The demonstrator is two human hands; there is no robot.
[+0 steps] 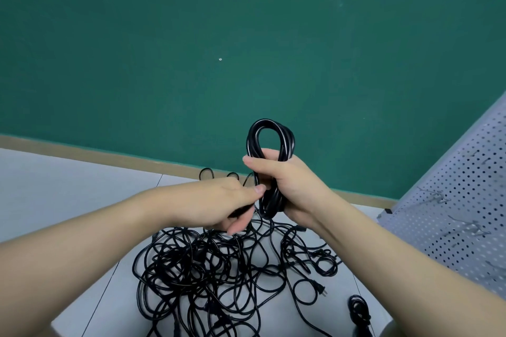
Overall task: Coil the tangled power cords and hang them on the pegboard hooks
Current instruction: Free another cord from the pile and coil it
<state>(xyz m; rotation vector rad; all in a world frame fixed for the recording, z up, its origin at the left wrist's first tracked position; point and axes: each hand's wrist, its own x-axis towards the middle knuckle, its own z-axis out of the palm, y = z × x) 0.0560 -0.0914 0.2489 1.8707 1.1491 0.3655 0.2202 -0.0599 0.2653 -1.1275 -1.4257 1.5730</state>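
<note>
Fingers of the right hand (284, 180) curl round a black coiled cord (269, 150), its loop rising above them. Just left, the left hand (230, 202) pinches 1 strand against that coil. Below both hands a tangled cord pile (213, 276) lies on the floor; the pegboard (460, 200) stands right of them.

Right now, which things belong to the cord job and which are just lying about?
Job:
- coiled cord, gripped by right hand
- left hand, pinching its loose end
- tangled cords
- pegboard, hooks

Lying about:
- green wall
- floor
</note>
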